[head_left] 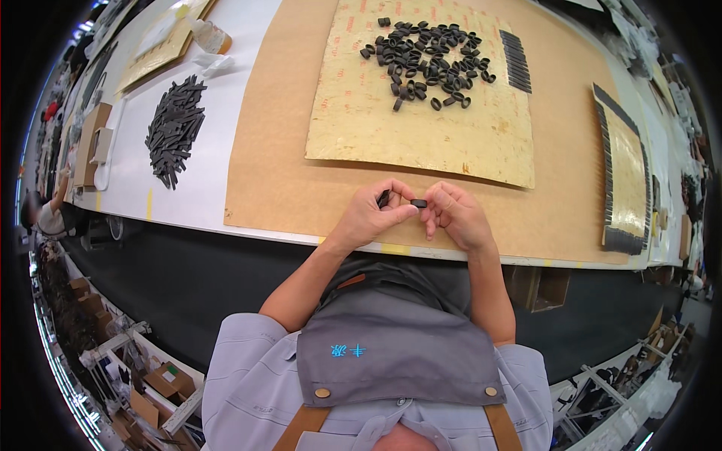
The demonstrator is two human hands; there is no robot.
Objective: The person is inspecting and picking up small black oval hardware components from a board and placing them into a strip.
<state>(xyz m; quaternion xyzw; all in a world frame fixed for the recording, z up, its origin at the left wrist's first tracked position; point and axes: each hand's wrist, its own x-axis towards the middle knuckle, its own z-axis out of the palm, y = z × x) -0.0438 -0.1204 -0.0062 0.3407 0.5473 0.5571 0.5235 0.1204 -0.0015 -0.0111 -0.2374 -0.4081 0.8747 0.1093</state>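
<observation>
Close to the table's front edge, my left hand point(374, 214) and my right hand point(456, 216) face each other. A small black loop point(419, 203) is pinched between the left thumb tip and the right fingertips. Another black piece point(384, 198) sits within the curled fingers of my left hand; its exact shape is partly hidden. Beyond my hands, a yellowish board point(421, 143) carries a loose heap of small black loops point(429, 60). A neat row of black strips point(516, 62) runs along that board's right edge.
Brown paper point(278, 150) covers the table under the board. On the left, a pile of black strips point(175, 131) lies on the white tabletop. Another board point(626, 169) edged with black strips is at the right. A container point(212, 37) and cardboard box point(92, 146) stand far left.
</observation>
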